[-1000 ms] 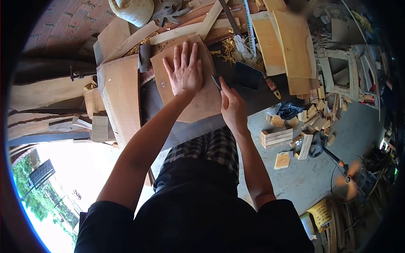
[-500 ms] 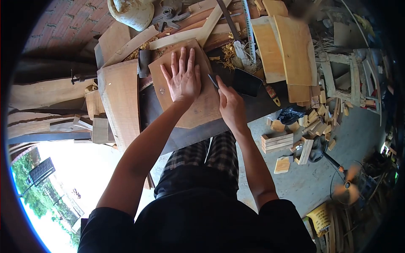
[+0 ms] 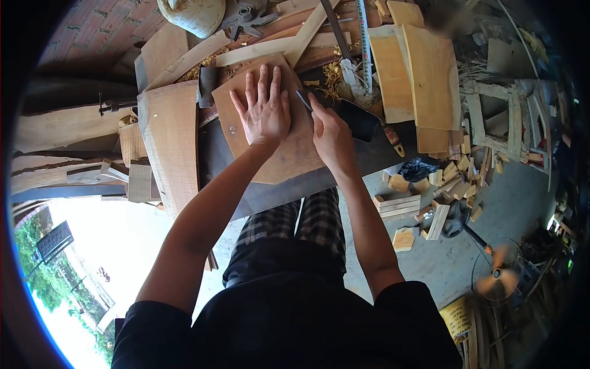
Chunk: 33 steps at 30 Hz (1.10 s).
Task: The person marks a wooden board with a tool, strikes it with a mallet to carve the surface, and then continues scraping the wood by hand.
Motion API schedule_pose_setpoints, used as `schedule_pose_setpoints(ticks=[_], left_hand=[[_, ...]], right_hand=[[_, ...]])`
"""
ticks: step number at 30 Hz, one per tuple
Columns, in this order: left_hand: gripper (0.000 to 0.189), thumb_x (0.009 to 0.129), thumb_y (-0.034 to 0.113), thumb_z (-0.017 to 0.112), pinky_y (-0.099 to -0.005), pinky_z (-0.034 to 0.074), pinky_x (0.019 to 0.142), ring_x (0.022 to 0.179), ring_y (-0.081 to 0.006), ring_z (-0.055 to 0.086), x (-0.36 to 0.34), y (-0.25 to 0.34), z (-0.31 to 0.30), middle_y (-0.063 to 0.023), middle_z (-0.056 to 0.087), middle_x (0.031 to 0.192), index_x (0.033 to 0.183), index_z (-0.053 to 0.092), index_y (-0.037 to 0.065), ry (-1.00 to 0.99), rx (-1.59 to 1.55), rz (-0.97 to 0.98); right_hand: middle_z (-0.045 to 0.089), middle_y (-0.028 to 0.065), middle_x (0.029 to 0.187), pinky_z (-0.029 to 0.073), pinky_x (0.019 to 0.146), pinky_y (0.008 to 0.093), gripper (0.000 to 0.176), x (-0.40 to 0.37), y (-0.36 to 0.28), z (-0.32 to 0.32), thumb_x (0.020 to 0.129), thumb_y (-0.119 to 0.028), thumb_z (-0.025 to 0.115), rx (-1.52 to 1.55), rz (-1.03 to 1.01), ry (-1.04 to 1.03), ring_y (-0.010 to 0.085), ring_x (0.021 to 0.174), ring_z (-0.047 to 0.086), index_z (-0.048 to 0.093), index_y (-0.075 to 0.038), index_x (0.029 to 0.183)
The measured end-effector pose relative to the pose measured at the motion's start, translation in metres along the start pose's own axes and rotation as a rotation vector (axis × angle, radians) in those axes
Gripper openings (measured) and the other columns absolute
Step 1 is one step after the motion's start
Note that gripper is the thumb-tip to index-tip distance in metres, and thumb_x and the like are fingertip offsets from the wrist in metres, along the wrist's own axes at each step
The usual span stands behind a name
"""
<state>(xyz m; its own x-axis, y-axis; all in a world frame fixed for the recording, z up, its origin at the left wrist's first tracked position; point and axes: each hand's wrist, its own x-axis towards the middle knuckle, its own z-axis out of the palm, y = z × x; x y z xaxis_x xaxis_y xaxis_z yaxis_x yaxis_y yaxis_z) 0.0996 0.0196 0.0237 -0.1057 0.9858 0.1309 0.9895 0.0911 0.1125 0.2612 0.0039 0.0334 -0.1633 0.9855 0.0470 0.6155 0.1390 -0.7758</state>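
Observation:
My left hand lies flat, fingers spread, on a brown wooden board with angled edges. Along the board's right edge, my right hand is closed around a thin dark tool. Its tip points up and left, close to that edge; most of the tool is hidden in the fist, so its kind does not show. Under the board is a dark flat work surface. A dark curved piece lies just right of my right hand, with a paintbrush beyond it.
A large plank lies to the left. Across the far side are a tape measure, wood shavings, a saw-like strip and a white container. Yellowish boards lie right. Wood offcuts and a fan are on the floor.
My right hand and the thin tool have moved forward along the board's right edge, away from my body. My left hand stays pressed on the board. The whole view has shifted slightly.

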Motion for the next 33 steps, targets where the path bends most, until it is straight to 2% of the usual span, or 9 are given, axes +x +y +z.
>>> schedule_pose_setpoints(ticks=[5, 9, 15, 19, 21, 23, 25, 30, 33], left_hand=[[0.056, 0.106, 0.037, 0.039, -0.0652, 0.005, 0.122, 0.155, -0.0304, 0.019, 0.004, -0.002, 0.000, -0.0016, 0.027, 0.166, 0.160, 0.030, 0.026, -0.005, 0.014, -0.023], [0.057, 0.106, 0.039, 0.038, -0.0649, 0.003, 0.122, 0.155, -0.0307, 0.018, 0.003, 0.003, 0.003, -0.0012, 0.026, 0.167, 0.160, 0.029, 0.026, 0.007, 0.016, -0.055], [0.056, 0.106, 0.038, 0.038, -0.0637, 0.003, 0.122, 0.155, -0.0311, 0.017, 0.002, 0.000, 0.001, -0.0017, 0.028, 0.166, 0.160, 0.030, 0.025, 0.004, -0.003, -0.011], [0.057, 0.106, 0.038, 0.040, -0.0623, 0.004, 0.123, 0.155, -0.0316, 0.018, 0.003, 0.000, 0.000, -0.0020, 0.029, 0.165, 0.160, 0.030, 0.024, 0.012, 0.017, -0.012], [0.057, 0.105, 0.037, 0.041, -0.0623, 0.004, 0.123, 0.154, -0.0316, 0.018, 0.006, -0.001, -0.001, -0.0020, 0.030, 0.165, 0.159, 0.030, 0.024, 0.003, 0.016, -0.015], [0.057, 0.105, 0.037, 0.041, -0.0622, 0.004, 0.123, 0.154, -0.0317, 0.018, 0.002, 0.000, -0.001, -0.0020, 0.030, 0.165, 0.159, 0.030, 0.024, 0.012, 0.010, -0.006], [0.057, 0.105, 0.038, 0.041, -0.0617, 0.004, 0.123, 0.155, -0.0314, 0.018, 0.001, 0.001, -0.002, -0.0018, 0.030, 0.165, 0.159, 0.030, 0.024, 0.000, 0.001, -0.010], [0.056, 0.105, 0.038, 0.041, -0.0602, 0.005, 0.124, 0.154, -0.0319, 0.020, 0.005, 0.000, -0.002, -0.0017, 0.030, 0.165, 0.159, 0.031, 0.024, 0.024, 0.016, -0.017], [0.057, 0.105, 0.038, 0.041, -0.0584, 0.006, 0.125, 0.154, -0.0313, 0.019, 0.003, -0.001, -0.001, -0.0015, 0.029, 0.165, 0.159, 0.030, 0.024, 0.006, -0.008, -0.006]], right_hand=[[0.066, 0.0154, 0.097, 0.055, 0.075, 0.0496, 0.041, -0.011, -0.008, -0.007, 0.100, -0.014, 0.055, -0.030, 0.114, -0.131, 0.0392, 0.089, 0.067, 0.058, -0.017, 0.141], [0.066, 0.0176, 0.098, 0.055, 0.076, 0.0493, 0.044, 0.008, 0.001, 0.000, 0.099, -0.012, 0.056, 0.028, 0.007, -0.032, 0.0403, 0.091, 0.067, 0.056, -0.017, 0.143], [0.066, 0.0180, 0.099, 0.055, 0.077, 0.0492, 0.041, -0.005, 0.001, -0.010, 0.100, -0.012, 0.054, 0.048, 0.055, -0.112, 0.0405, 0.091, 0.067, 0.058, -0.015, 0.140], [0.065, 0.0180, 0.091, 0.055, 0.076, 0.0476, 0.043, 0.008, 0.001, -0.005, 0.099, -0.011, 0.057, 0.030, -0.068, -0.020, 0.0380, 0.088, 0.068, 0.057, -0.015, 0.142], [0.066, 0.0185, 0.092, 0.055, 0.077, 0.0481, 0.041, -0.007, -0.007, -0.018, 0.099, -0.012, 0.056, -0.033, 0.086, -0.174, 0.0386, 0.088, 0.068, 0.058, -0.013, 0.140], [0.066, 0.0180, 0.093, 0.056, 0.075, 0.0487, 0.042, -0.004, -0.004, -0.014, 0.099, -0.011, 0.056, -0.023, 0.108, -0.195, 0.0392, 0.087, 0.068, 0.058, -0.015, 0.140], [0.064, 0.0166, 0.088, 0.056, 0.073, 0.0486, 0.045, 0.016, 0.003, -0.001, 0.098, -0.011, 0.057, 0.014, -0.024, -0.038, 0.0378, 0.086, 0.069, 0.057, -0.019, 0.143], [0.066, 0.0179, 0.094, 0.056, 0.076, 0.0500, 0.041, -0.006, -0.005, -0.015, 0.099, -0.013, 0.056, -0.001, 0.047, -0.146, 0.0401, 0.087, 0.068, 0.058, -0.016, 0.140], [0.065, 0.0177, 0.094, 0.056, 0.075, 0.0506, 0.043, 0.017, 0.002, -0.002, 0.099, -0.012, 0.056, -0.011, -0.035, -0.059, 0.0399, 0.086, 0.068, 0.057, -0.017, 0.141]])
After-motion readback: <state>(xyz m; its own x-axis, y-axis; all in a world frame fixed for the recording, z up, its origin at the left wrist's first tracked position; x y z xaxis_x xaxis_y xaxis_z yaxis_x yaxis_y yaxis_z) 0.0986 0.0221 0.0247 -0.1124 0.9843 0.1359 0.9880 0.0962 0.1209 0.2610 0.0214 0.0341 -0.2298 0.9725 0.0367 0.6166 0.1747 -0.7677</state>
